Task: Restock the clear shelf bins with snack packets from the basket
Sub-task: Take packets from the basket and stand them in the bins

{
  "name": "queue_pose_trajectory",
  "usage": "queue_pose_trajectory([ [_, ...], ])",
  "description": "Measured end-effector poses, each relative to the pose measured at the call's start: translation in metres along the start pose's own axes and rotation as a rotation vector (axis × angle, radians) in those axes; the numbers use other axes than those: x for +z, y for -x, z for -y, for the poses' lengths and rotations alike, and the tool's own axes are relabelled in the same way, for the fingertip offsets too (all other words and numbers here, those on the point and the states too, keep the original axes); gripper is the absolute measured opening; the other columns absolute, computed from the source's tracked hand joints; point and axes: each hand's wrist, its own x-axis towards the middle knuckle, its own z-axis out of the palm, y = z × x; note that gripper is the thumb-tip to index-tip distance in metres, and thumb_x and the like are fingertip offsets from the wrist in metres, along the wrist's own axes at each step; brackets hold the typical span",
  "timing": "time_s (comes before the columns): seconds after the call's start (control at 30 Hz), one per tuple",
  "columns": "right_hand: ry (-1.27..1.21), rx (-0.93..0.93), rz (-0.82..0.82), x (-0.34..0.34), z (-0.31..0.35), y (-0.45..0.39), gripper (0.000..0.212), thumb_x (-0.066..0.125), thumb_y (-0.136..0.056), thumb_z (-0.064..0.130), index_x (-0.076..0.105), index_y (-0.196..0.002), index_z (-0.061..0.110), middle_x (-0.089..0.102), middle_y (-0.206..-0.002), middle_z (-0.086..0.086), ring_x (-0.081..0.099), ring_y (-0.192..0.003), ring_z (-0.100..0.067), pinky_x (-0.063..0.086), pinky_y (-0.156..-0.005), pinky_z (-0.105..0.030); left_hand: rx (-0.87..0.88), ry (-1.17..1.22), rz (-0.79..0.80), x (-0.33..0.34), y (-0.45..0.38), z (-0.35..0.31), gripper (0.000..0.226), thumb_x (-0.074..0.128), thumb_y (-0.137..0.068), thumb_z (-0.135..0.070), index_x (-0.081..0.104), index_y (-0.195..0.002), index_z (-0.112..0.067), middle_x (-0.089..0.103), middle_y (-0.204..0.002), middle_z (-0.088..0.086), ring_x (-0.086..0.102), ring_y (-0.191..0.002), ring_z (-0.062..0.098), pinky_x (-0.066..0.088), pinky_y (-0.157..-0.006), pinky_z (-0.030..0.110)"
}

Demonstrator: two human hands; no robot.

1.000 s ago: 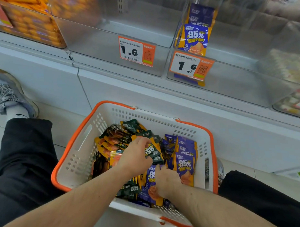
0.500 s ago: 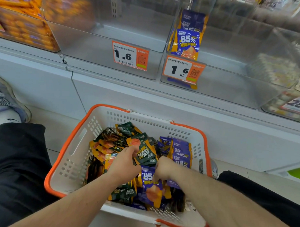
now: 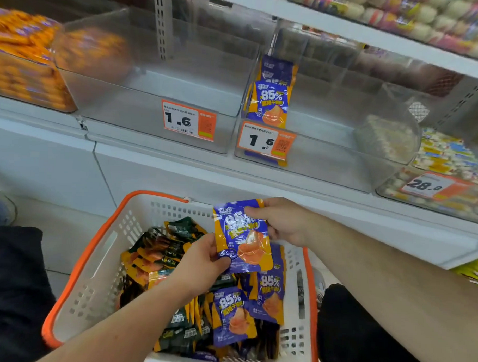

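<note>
Head view: both hands (left, right) pinch purple packet above basket rim.

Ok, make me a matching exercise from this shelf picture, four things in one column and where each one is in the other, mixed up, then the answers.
Things:
1. purple packet
2. green packets
3. 28.8 price tag
4. orange packets

Places:
A. far left bin
B. held in both hands
C. left side of the basket
D. far right bin front

Pairs: 1-B, 2-C, 3-D, 4-A. The left hand and right hand both grip the purple packet.
</note>
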Motion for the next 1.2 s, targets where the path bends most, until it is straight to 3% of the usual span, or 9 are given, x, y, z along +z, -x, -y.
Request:
queue_pose_trajectory([
  [0.1, -0.033, -0.030, -0.066, -0.004, 0.006, 0.007, 0.038, 0.075, -0.077, 0.049, 0.067, -0.095, 0.016, 0.041, -0.081, -0.014, 0.030, -0.059, -0.019, 0.025, -0.052, -0.028, 0.058, -0.011, -0.030, -0.003, 0.000, -0.019, 0.033, 0.057, -0.092, 0.001, 0.058, -0.110, -0.027, 0.075, -0.100, 0.002, 0.069, -0.097, 0.027, 0.053, -0.091, 0.050],
  [0.17, -0.023, -0.079, -0.099, -0.009, 0.014, 0.015, 0.042, 0.074, -0.077, 0.049, 0.067, -0.097, 0.013, 0.043, -0.081, -0.013, 0.030, -0.058, -0.019, 0.024, -0.054, -0.030, 0.080, 0.014, -0.024, -0.005, -0.002, -0.033, 0.033, 0.054, -0.094, 0.004, 0.056, -0.112, -0.023, 0.076, -0.098, 0.000, 0.072, -0.088, 0.017, 0.057, -0.082, 0.035],
  [0.23, 0.024, -0.134, -0.092, -0.017, 0.024, 0.022, 0.018, 0.068, -0.090, 0.033, 0.064, -0.086, 0.016, 0.049, -0.067, -0.009, 0.030, -0.051, -0.016, 0.022, -0.051, -0.027, 0.099, 0.052, -0.022, -0.006, -0.005, -0.050, 0.032, 0.051, -0.095, 0.007, 0.055, -0.112, -0.020, 0.076, -0.098, -0.001, 0.069, -0.066, 0.005, 0.054, -0.061, 0.019],
  [0.47, -0.070, -0.308, -0.183, -0.050, 0.084, 0.042, 0.013, 0.065, -0.092, 0.019, 0.070, -0.100, 0.011, 0.076, -0.096, -0.008, 0.062, -0.080, -0.026, 0.037, -0.073, -0.038, 0.304, -0.024, -0.185, -0.020, -0.034, -0.128, 0.023, 0.067, -0.077, -0.021, 0.063, -0.098, -0.031, 0.073, -0.086, -0.003, 0.070, -0.084, 0.025, 0.056, -0.078, 0.046],
  [0.63, -0.185, -0.427, -0.281, -0.082, 0.134, 0.041, 0.012, 0.064, -0.093, 0.021, 0.060, -0.103, 0.016, 0.051, -0.083, -0.015, 0.027, -0.045, -0.010, 0.014, -0.056, -0.026, 0.607, -0.208, -0.417, -0.033, -0.076, -0.185, 0.018, 0.066, -0.084, -0.015, 0.061, -0.091, -0.031, 0.062, -0.077, -0.012, 0.055, -0.065, 0.008, 0.050, -0.070, 0.032],
  [0.73, -0.280, -0.391, -0.381, -0.101, 0.153, 0.027, 0.027, 0.063, -0.094, 0.022, 0.044, -0.075, 0.021, 0.035, -0.065, -0.004, 0.020, -0.043, -0.009, 0.013, -0.046, -0.020, 0.790, -0.477, -0.655, -0.051, -0.107, -0.208, 0.022, 0.059, -0.086, -0.025, 0.064, -0.106, -0.017, 0.060, -0.094, -0.006, 0.054, -0.084, 0.018, 0.048, -0.082, 0.038],
  [0.83, -0.299, -0.345, -0.531, -0.118, 0.163, 0.003, 0.029, 0.066, -0.093, 0.025, 0.044, -0.074, 0.023, 0.035, -0.065, 0.000, 0.023, -0.046, -0.011, 0.017, -0.044, -0.020, 0.564, -0.898, -0.653, -0.065, -0.134, -0.211, 0.043, 0.045, -0.094, -0.041, 0.056, -0.125, -0.014, 0.061, -0.122, 0.010, 0.054, -0.114, 0.033, 0.039, -0.096, 0.044],
  [0.93, -0.156, -0.280, -0.591, -0.128, 0.166, -0.025, 0.026, 0.068, -0.092, 0.025, 0.046, -0.078, 0.020, 0.040, -0.071, -0.004, 0.027, -0.049, -0.012, 0.020, -0.044, -0.020, 0.482, -1.215, -0.665, -0.060, -0.142, -0.200, 0.044, 0.032, -0.100, -0.048, 0.055, -0.114, -0.013, 0.068, -0.107, 0.014, 0.059, -0.102, 0.033, 0.038, -0.085, 0.041],
  [1.2, 0.102, 0.189, -0.350, -0.104, 0.157, -0.069, 0.014, 0.068, -0.091, 0.028, 0.055, -0.095, 0.025, 0.065, -0.079, 0.000, 0.053, -0.050, -0.010, 0.033, -0.046, -0.019, 0.472, -1.302, -0.687, -0.057, -0.144, -0.195, 0.048, 0.026, -0.100, -0.051, 0.055, -0.105, -0.014, 0.069, -0.100, 0.012, 0.060, -0.097, 0.032, 0.029, -0.075, 0.038],
])
